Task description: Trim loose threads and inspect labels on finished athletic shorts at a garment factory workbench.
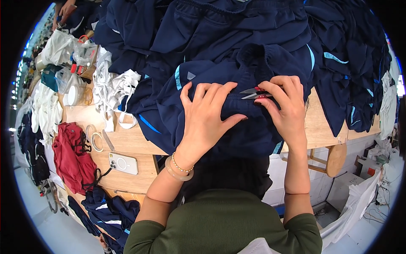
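Two-handed: with right hand (287,97), pinching part-opened thread snips (251,93) over navy garment (253,122) on wooden table (135,142); with left hand (203,113), spread, resting on same garment. Apparently at snipping step; next, calling for steadying garment, aiming snips precisely.

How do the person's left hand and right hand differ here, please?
The left hand lies spread on the navy garment; the right hand is curled, gripping small scissors. The left has bracelets at its wrist; the right has none. Both are bare, without gloves.
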The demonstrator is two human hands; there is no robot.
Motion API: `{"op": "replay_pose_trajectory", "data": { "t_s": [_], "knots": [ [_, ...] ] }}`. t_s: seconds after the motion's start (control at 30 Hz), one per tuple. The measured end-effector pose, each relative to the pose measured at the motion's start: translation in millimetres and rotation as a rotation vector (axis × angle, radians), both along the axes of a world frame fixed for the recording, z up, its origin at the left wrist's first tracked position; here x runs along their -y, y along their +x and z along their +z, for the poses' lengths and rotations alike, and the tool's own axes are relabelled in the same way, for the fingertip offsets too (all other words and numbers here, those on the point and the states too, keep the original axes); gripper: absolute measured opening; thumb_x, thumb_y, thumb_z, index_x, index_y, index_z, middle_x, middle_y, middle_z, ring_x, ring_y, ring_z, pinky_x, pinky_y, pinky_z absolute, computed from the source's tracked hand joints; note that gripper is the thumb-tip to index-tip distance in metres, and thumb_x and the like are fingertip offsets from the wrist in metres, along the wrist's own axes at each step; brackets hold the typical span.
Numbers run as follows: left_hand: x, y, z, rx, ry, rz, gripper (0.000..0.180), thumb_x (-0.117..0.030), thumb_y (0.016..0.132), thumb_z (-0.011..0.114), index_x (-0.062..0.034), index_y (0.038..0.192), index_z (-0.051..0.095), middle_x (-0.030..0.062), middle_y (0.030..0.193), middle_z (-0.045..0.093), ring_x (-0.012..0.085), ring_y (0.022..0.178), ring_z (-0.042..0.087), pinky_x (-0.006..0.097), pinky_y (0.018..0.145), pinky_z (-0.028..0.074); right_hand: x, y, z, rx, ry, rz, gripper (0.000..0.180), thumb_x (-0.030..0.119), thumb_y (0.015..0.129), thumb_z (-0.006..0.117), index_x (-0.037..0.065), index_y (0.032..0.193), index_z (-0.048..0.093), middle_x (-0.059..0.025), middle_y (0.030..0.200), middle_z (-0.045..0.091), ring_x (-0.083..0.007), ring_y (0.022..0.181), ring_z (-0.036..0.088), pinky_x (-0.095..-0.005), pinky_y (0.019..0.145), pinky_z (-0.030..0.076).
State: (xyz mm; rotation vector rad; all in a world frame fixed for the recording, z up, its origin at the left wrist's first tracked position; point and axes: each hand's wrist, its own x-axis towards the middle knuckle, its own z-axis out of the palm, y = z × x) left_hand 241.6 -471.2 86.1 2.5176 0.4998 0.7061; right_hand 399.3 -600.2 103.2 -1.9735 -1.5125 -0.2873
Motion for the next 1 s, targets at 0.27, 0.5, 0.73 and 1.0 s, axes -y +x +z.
{"op": "replay_pose_trajectory", "data": {
  "t_s": [0.27, 0.5, 0.73, 1.0],
  "knots": [
    [0.0, -0.5, -3.7, -0.018, -0.011, -0.019, 0.063, -0.03, 0.066, 0.084, -0.0108, 0.121, 0.059, 0.001, 0.104, 0.06, 0.0214, 0.103, 0.053, 0.052, 0.107, 0.024, -2.0, -4.6, -1.6, -0.614, 0.054, 0.071, 0.026, 0.011, 0.076, 0.077, 0.005, 0.099, 0.066, -0.0034, 0.097, 0.06, -0.0186, 0.089, 0.056, -0.0283, 0.079, 0.042],
    [1.4, 7.3, 1.4, 0.023, 0.025, 0.008, 0.048, -0.028, 0.068, 0.083, -0.0119, 0.109, 0.066, -0.0001, 0.101, 0.06, 0.0205, 0.101, 0.054, 0.047, 0.104, 0.027, 13.5, 19.7, -3.5, -1.534, 0.703, 0.401, 0.046, 0.036, 0.093, 0.064, 0.001, 0.121, 0.052, -0.0062, 0.102, 0.059, -0.0116, 0.087, 0.054, -0.0277, 0.081, 0.043],
    [-15.2, 29.0, 0.4, 0.215, -0.286, 0.047, 0.007, -0.006, 0.081, 0.072, -0.0058, 0.088, 0.07, 0.0042, 0.079, 0.064, 0.0172, 0.078, 0.061, 0.03, 0.078, 0.047, 6.5, 9.3, -26.2, -1.479, 0.607, 0.196, 0.036, 0.033, 0.095, 0.063, 0.004, 0.116, 0.058, -0.0023, 0.099, 0.062, -0.0096, 0.086, 0.055, -0.0257, 0.083, 0.043],
    [-77.7, 1.8, 12.0, 0.648, -0.331, 0.59, 0.015, -0.005, 0.097, 0.054, -0.0007, 0.108, 0.062, 0.0065, 0.092, 0.065, 0.0104, 0.076, 0.059, 0.023, 0.07, 0.047, 5.3, 8.8, -37.4, -1.496, 0.612, 0.182, 0.03, 0.029, 0.095, 0.064, 0.005, 0.113, 0.061, -0.0006, 0.098, 0.063, -0.0083, 0.086, 0.055, -0.0246, 0.083, 0.041]
  ]
}}
